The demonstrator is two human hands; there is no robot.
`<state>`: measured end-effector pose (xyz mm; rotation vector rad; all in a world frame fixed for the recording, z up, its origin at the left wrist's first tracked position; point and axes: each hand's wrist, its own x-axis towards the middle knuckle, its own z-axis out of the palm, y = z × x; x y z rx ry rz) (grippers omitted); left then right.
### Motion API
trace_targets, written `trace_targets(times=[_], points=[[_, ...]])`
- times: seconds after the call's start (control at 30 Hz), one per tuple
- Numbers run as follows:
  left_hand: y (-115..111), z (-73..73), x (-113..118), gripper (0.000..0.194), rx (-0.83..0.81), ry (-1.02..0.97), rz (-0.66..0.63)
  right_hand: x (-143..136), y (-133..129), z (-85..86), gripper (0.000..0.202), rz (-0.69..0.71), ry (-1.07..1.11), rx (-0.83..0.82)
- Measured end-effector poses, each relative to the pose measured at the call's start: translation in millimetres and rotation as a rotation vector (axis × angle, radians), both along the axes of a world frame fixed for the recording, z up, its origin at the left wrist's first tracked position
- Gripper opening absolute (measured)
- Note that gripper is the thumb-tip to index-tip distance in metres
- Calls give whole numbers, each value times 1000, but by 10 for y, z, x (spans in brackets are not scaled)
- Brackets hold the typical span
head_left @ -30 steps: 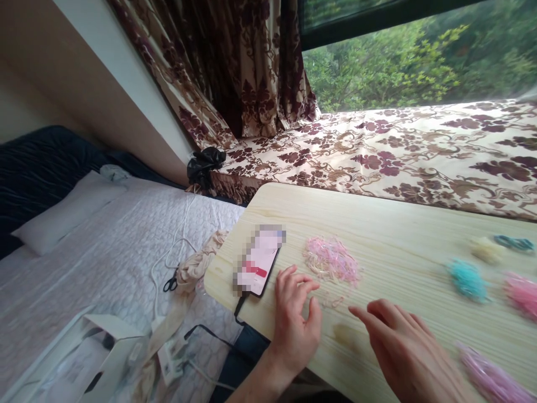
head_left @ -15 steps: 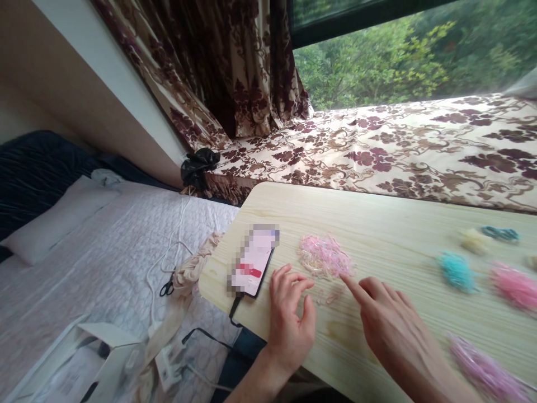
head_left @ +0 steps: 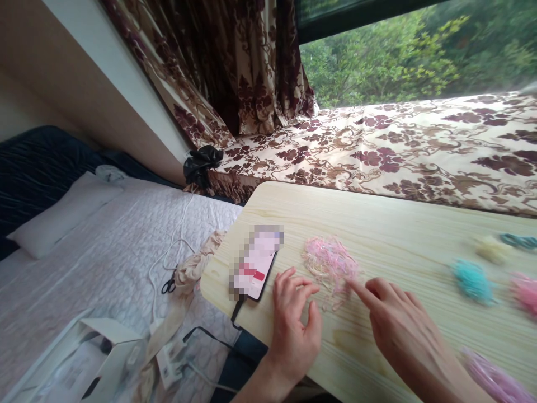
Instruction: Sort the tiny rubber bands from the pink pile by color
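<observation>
A loose pile of thin pink and pale strands (head_left: 329, 260) lies on the light wooden table (head_left: 394, 224). My right hand (head_left: 398, 319) reaches over the table with its index finger stretched to the pile's lower right edge; the other fingers are curled back and nothing shows in them. Just below and left of the pile, my left hand (head_left: 296, 319) rests with thumb and fingers apart, holding nothing. A phone (head_left: 258, 266) with a lit screen lies left of that hand, a black cable (head_left: 237, 310) at its lower end.
To the right lie a turquoise bundle (head_left: 474, 281), a cream one (head_left: 491, 249), a dark teal one (head_left: 519, 241), a pink one (head_left: 526, 294) and a lilac one (head_left: 497, 375). Left is a bed (head_left: 138, 224) with an open white box (head_left: 104, 336) and scissors (head_left: 168, 284).
The view has shifted slightly, so most things sit further right. Some strands at the pile's lower edge are now spread nearer the pile, by my right index fingertip.
</observation>
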<state>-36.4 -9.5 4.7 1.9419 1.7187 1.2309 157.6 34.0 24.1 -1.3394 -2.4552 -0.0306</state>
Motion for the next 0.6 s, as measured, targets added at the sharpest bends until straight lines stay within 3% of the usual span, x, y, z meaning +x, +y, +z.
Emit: trace_targets(times=[0.13,0.33,0.6], points=[[-3,-15,-6,36,-5,-6,-14,47,-58,-28,46,70,39,-44],[-6,-28,-5,35,-12,-2,-32,143,8,-99,43,-5,33,41],[4,-36,-11,35,-30,5,-42,94,-32,20,39,83,94,76]])
